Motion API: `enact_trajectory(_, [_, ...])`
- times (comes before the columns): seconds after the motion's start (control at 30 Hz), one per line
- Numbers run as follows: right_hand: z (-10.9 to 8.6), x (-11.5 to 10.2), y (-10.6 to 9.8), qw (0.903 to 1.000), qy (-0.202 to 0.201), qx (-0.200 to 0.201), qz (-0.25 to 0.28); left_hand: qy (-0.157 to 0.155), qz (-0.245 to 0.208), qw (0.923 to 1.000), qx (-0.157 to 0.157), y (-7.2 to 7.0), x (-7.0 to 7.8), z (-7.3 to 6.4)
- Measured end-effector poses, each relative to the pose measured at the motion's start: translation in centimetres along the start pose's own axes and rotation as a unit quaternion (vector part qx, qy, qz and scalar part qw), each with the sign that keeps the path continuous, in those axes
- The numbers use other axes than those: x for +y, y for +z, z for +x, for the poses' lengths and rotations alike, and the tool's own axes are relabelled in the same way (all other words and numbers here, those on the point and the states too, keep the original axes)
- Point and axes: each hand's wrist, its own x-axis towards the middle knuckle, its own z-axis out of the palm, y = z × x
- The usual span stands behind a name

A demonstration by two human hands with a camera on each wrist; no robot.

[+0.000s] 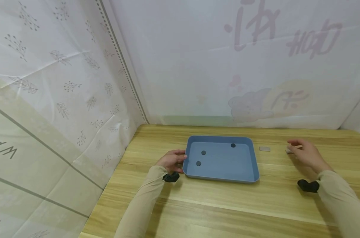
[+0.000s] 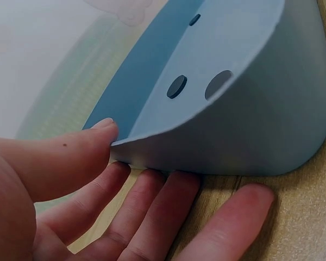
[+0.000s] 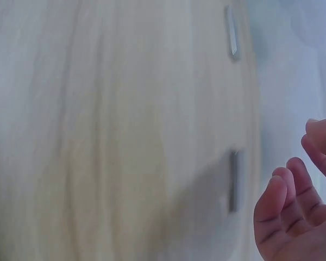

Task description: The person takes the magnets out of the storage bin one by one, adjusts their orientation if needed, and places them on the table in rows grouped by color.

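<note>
A shallow blue tray (image 1: 221, 178) lies on the table with three dark round discs (image 1: 203, 152) on its floor. My left hand (image 1: 173, 160) holds the tray's left side: in the left wrist view the thumb (image 2: 95, 147) is at the rim and the fingers (image 2: 168, 201) lie low along the outer wall. To the right of the tray is a small flat grey rectangle (image 1: 264, 148). A second grey rectangle (image 3: 236, 181) lies farther right, partly covered by my right hand (image 1: 306, 155) in the head view. That hand is above the table, fingers loosely bent, holding nothing visible.
The wooden table (image 1: 203, 208) ends at a pale printed cloth (image 1: 182, 72) hanging behind it. Another patterned cloth (image 1: 63, 99) hangs along the left side. Black wrist straps (image 1: 308, 185) sit on both arms.
</note>
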Motion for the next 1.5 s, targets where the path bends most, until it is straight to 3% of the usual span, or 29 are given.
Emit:
enact_trajectory(0.47, [0.3, -5.6, 2.1, 0.9950, -0.062, 0.045, 0.064, 0.001, -0.007, 1.0000, 0.003, 0.0, -0.2, 0.1])
enact_trajectory(1.03, [0.2, -12.3, 6.7, 0.9846, -0.090, 0.032, 0.146, 0.000, -0.007, 1.0000, -0.004, 0.2, 0.0, -0.1])
enact_trajectory(1.5, [-0.1, -15.1, 11.8, 0.9725, -0.093, -0.002, 0.214, 0.002, -0.006, 1.0000, 0.004, 0.1, 0.1, -0.1])
